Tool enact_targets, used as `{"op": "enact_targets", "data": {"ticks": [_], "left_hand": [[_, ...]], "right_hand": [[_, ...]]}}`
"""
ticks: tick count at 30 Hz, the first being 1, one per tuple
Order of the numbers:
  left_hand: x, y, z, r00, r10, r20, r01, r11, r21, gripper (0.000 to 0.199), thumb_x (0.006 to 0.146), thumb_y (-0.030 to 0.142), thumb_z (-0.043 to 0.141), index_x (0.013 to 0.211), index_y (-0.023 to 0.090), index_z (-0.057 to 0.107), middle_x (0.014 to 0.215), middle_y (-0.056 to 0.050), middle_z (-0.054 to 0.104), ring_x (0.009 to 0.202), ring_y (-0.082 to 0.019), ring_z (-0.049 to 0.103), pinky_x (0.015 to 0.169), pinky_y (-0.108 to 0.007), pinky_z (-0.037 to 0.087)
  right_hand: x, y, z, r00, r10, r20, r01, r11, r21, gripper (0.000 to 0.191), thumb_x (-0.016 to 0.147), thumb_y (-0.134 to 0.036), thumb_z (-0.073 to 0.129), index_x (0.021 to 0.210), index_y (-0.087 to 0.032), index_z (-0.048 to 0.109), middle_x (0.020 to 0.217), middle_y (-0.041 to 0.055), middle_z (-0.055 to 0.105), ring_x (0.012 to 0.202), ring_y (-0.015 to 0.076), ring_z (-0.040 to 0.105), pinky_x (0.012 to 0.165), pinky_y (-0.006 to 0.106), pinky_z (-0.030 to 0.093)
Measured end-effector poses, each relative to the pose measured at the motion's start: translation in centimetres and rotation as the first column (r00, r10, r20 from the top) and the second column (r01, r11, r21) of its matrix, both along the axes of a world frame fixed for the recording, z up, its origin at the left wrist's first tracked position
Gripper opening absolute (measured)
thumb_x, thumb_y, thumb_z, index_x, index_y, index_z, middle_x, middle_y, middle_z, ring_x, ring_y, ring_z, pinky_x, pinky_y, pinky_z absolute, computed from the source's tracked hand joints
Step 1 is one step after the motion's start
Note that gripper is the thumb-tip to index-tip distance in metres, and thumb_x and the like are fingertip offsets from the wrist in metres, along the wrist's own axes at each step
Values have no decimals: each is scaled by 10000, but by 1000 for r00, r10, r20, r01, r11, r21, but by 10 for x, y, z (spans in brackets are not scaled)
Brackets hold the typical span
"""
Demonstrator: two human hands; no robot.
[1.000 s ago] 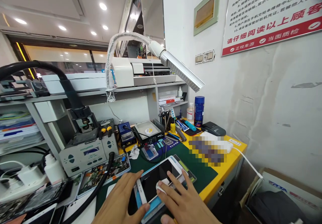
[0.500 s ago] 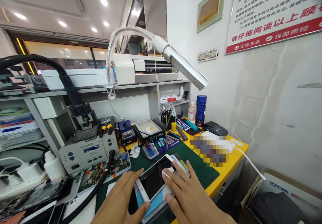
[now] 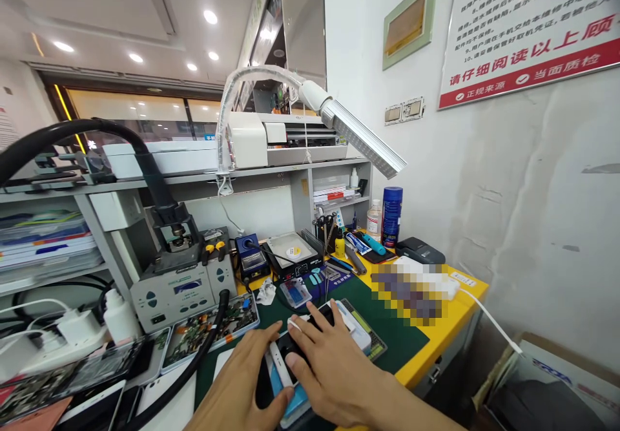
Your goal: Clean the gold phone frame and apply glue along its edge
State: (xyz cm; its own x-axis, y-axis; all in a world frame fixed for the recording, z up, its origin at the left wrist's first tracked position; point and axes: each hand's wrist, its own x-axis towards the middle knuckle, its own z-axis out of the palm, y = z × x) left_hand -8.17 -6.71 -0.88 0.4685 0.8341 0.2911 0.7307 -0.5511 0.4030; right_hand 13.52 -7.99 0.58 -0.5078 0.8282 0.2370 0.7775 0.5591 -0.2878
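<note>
A white smartphone (image 3: 279, 361) with a dark screen lies tilted on top of a blue and white flat item (image 3: 296, 400). My left hand (image 3: 247, 376) steadies the phone's left end, thumb near the bottom corner and fingers along the upper-left side. Across the screen lies my right hand (image 3: 334, 357), fingers apart, pressing a small white wipe (image 3: 299, 320) under its fingertips. Most of the wipe and much of the screen are hidden by that hand. Beneath the phone's right side is a white case-like object (image 3: 359, 335), at the edge of a green work mat (image 3: 407, 335).
To the left stand a grey soldering station (image 3: 181, 298), a tray of circuit boards (image 3: 194, 340) and a black hose (image 3: 194, 360). Behind are a blue soldering controller (image 3: 252, 260) and a yellow bottle (image 3: 340, 245). A lamp (image 3: 365, 137) hangs above. A blue can (image 3: 392, 216) stands at the back right.
My right hand has slid left and up over the phone screen, carrying the white wipe toward the upper-left edge. My left hand stays at the phone's left end. The camera view has shifted slightly.
</note>
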Motion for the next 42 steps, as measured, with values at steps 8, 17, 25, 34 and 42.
{"op": "enact_targets", "data": {"ticks": [8,17,25,34,42], "left_hand": [[-8,7,-15,1000,-10,3,10,1000,18,652,860,272,592,1495,210,458,1502,-157,556,1398,-335,528,1129,-509,467],[-6,6,-10,1000,-8,26,5,997,80,639,794,264,656,1422,227,550,1414,-146,631,1301,-344,617,1068,-485,528],[-7,7,-11,1000,0,-5,0,999,39,634,834,341,638,1448,246,512,1388,-137,635,1299,-336,614,1064,-481,530],[-14,12,-22,999,-19,36,18,1000,16,694,794,262,636,1472,263,489,1468,-137,581,1345,-343,573,1107,-510,486],[-17,13,-20,980,30,198,-11,995,-98,651,819,200,491,1469,228,468,1405,-125,632,1318,-285,598,1114,-486,480]], "right_hand": [[-13,-13,-4,998,66,10,-66,998,18,630,1084,-522,239,1554,-147,428,1595,133,433,1521,435,237,1162,800,43],[2,-24,-40,990,76,116,-97,978,187,536,1082,-523,342,1453,-209,568,1497,71,564,1432,423,431,1173,738,247],[23,-28,-46,989,81,127,-105,976,192,475,1089,-509,359,1467,-285,538,1502,-8,560,1427,378,458,1188,662,313],[5,-21,-40,983,154,102,-169,973,159,488,1095,-494,334,1478,-271,540,1503,8,560,1453,378,418,1211,680,234],[-14,-12,-16,984,170,49,-171,985,20,597,1085,-523,261,1533,-187,466,1595,76,434,1484,445,326,1149,802,157]]}}
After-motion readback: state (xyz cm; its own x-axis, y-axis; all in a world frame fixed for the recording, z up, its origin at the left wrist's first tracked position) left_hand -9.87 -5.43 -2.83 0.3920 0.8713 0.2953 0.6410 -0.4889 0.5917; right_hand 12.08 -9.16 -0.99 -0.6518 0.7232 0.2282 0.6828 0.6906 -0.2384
